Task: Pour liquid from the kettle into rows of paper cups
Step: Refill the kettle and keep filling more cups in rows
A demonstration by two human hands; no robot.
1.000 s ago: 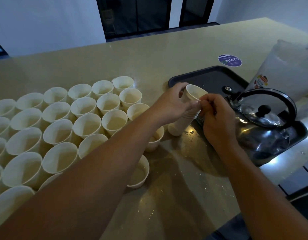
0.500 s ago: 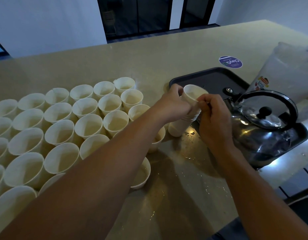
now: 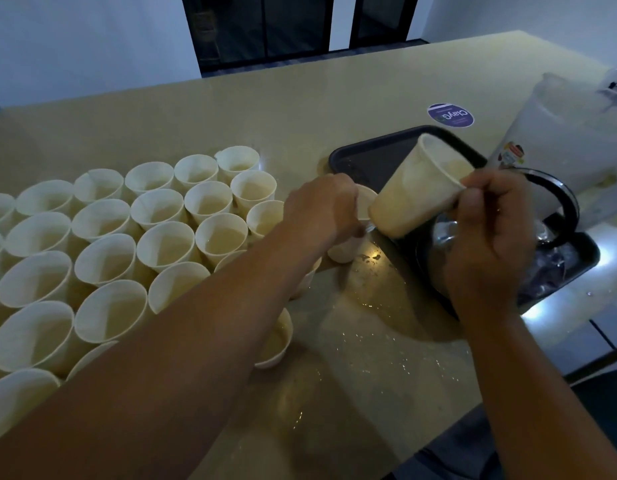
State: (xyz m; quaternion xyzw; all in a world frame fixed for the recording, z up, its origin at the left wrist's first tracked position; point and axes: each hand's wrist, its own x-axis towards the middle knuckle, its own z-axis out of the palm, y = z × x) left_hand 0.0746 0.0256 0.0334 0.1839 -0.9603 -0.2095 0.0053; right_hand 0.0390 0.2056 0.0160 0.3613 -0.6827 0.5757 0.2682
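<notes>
Since top cup had come off stack half second before, one more cup was ready for rows (image 3: 182,216), mostly poured, at left. My left hand (image 3: 322,206) gripped stack (image 3: 348,244); right hand (image 3: 487,233) pinched freed cup (image 3: 414,192) by rim, tilted. Bare counter (image 3: 352,341) near edge offered room. Kettle (image 3: 542,244) sat untouched on tray (image 3: 369,157), right.

Beyond the hands a round purple sticker (image 3: 450,115) on the counter (image 3: 300,109), right of them a clear plastic bag (image 3: 556,140), dark glass doors (image 3: 265,26) behind.
</notes>
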